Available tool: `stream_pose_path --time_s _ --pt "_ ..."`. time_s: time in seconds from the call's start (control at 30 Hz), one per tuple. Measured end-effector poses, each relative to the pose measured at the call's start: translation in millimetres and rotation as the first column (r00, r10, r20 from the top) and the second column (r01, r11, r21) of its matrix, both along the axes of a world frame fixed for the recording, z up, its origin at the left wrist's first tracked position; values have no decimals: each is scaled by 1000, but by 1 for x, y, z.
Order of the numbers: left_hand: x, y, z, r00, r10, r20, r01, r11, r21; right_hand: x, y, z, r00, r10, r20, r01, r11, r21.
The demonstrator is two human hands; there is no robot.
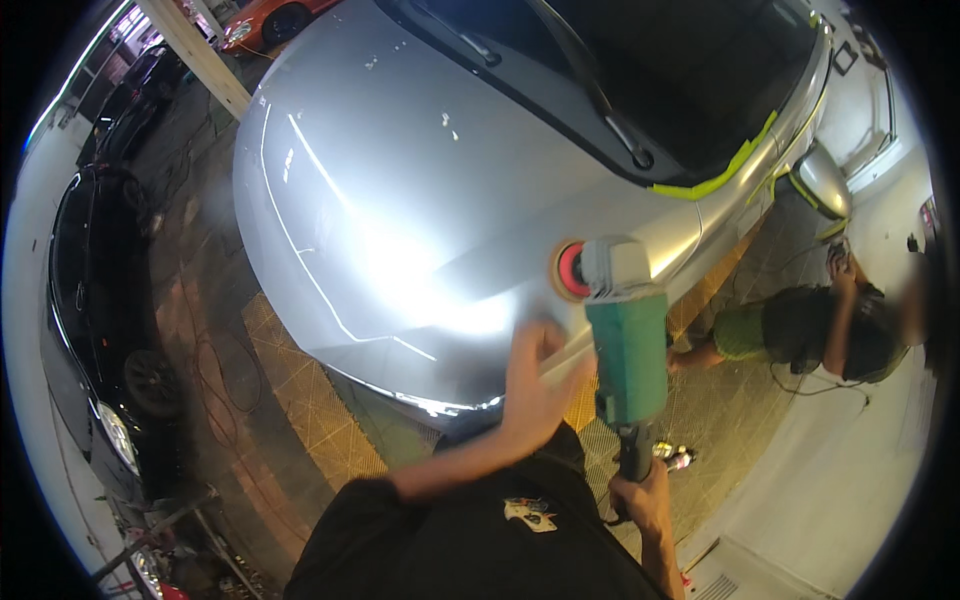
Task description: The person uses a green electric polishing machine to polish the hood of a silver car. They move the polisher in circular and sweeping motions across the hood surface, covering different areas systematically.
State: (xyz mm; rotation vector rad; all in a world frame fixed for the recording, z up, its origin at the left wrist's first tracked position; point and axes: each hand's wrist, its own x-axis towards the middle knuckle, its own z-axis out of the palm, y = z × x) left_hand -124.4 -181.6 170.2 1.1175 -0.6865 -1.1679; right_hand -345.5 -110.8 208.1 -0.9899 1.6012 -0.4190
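Note:
My right hand (640, 498) is wrapped round the black rear handle of a green power polisher (628, 355). At the polisher's grey head, a round pad with a red backing plate (570, 270) faces the silver car hood (400, 230), close to its near right edge. Whether the pad touches the paint, I cannot tell. My left hand (535, 390) is raised beside the polisher's body, in front of the hood; motion smears its fingers, so their state is unclear. Bright light glares off the middle of the hood.
Yellow-green masking tape (720, 180) lines the windshield's lower corner. At right, another person (810, 330) stands beside the car near its side mirror (822, 180). A black car (100, 310) is at left, with a cable (215, 390) on the floor. Bottles (675, 455) stand near my right hand.

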Motion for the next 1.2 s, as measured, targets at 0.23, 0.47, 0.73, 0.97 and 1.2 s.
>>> stream_pose_path --time_s 0.23,0.47,0.73,0.97,1.2 --pt "-7 31 6 957 -267 -108 265 964 -34 44 -20 37 977 185 103 -188 982 19" --pt "53 -78 34 873 -47 -486 36 999 -30 131 -89 38 936 312 165 -210 868 -450" --pt "98 -106 27 927 -1 -376 -37 995 -93 203 -136 2 895 263 361 -140 933 -332" --pt "134 -138 9 943 -2 -332 -14 999 -47 237 -170 -12 911 309 273 -180 894 -411" --pt "184 -164 1 905 -11 -425 -33 995 -96 269 -201 -14 860 473 192 -322 795 -514"
